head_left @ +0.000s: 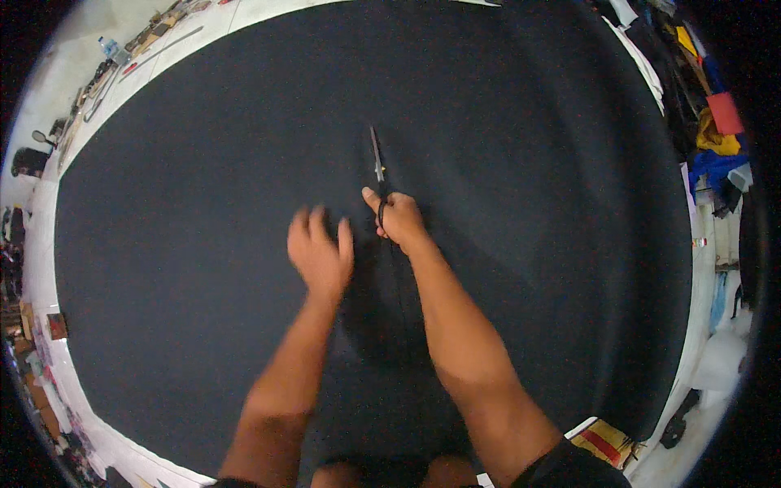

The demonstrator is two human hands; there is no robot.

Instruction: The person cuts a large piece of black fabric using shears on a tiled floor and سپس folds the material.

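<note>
A wide sheet of black fabric (203, 163) covers most of the table in front of me. My right hand (400, 220) grips a pair of scissors (377, 159) by its black handles, and the metal blades point away from me, looking nearly closed. A thin line, seemingly a cut, runs in the fabric from the scissors back toward my body. To the left of the scissors, my left hand (320, 254) is held over the fabric with its fingers apart. It is slightly blurred and holds nothing.
The white table edge (81, 390) shows around the fabric. A clear bottle (112, 50) and assorted tools lie at the far left. Along the right side are heaped coloured items, including a red piece (725, 113). A yellow and red package (604, 443) sits at the near right.
</note>
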